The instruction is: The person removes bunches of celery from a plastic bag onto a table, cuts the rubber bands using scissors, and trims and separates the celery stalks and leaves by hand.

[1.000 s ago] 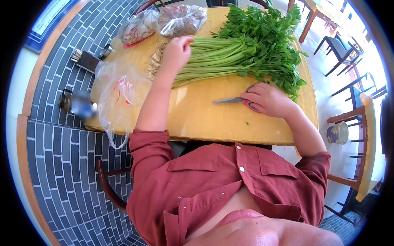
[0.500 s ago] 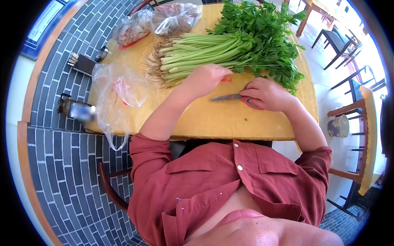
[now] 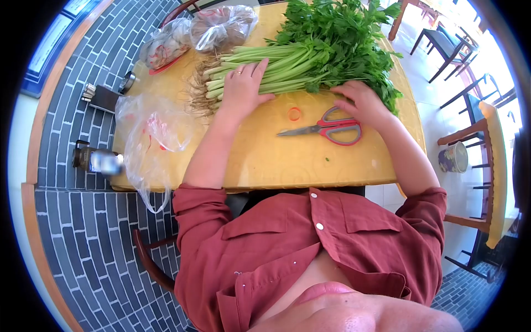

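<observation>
A large bunch of celery [image 3: 287,58] lies across the table, its thin roots to the left and its leaves to the right. My left hand [image 3: 244,86] rests on the pale stalks near the root end, thumb held apart from the fingers. At the lower edge of the leaves is my right hand [image 3: 362,103], open, its fingertips against the greenery. Just below it, scissors [image 3: 326,128] with red and grey handles lie on the table, blades pointing left. Beside them sits a small orange-red ring [image 3: 294,114]. Neither hand holds anything.
A crumpled clear plastic bag [image 3: 152,138] hangs over the table's left edge. Tied bags [image 3: 224,27] stand at the back left. A chopstick holder [image 3: 104,97] and a jar [image 3: 91,159] line the brick wall. Chairs [image 3: 442,52] and a patterned bucket [image 3: 453,157] are to the right.
My right hand has let go of the scissors and moved up to the leaves. My left hand has left the orange-red ring on the table and shifted left onto the stalks.
</observation>
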Demonstrator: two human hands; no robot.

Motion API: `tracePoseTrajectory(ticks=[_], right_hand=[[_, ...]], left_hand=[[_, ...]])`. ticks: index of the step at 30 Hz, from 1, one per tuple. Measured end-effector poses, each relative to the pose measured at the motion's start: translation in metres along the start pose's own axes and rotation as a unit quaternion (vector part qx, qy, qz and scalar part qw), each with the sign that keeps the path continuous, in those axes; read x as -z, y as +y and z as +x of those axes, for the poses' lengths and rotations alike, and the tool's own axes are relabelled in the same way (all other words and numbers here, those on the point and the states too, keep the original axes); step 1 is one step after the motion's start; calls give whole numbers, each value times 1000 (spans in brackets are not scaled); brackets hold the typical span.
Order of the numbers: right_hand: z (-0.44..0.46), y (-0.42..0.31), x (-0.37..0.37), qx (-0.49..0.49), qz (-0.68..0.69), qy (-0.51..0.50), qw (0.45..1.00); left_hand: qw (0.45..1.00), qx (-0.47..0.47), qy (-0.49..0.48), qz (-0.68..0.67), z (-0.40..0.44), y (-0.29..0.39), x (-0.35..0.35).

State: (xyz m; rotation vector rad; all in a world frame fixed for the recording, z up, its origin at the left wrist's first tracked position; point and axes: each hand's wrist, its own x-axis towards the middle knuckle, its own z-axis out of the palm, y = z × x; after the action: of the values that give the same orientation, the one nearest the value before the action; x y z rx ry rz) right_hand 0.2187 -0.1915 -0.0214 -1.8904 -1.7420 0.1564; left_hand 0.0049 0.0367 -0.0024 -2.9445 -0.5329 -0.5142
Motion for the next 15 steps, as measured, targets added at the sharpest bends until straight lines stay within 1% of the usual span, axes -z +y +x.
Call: tracePoseTrajectory(ticks=[3, 4, 5, 8, 12, 15], right_hand=[[10, 25, -4, 16, -46, 37, 998], [15, 28, -1, -6, -56, 8, 998], [21, 33, -1, 1, -63, 13, 998], [39, 49, -2, 9, -75, 11, 997], [56, 57, 3, 2, -89, -16, 996], [57, 57, -6, -15, -86, -2, 996]], left_hand=[[999, -6, 38, 31, 2, 1, -8], [998, -6, 51, 43, 2, 2, -11], [996, -6, 65, 55, 3, 2, -13], [996, 25, 57, 66, 10, 5, -14], [994, 17, 83, 74, 17, -5, -23], [992, 6, 106, 72, 19, -10, -27]])
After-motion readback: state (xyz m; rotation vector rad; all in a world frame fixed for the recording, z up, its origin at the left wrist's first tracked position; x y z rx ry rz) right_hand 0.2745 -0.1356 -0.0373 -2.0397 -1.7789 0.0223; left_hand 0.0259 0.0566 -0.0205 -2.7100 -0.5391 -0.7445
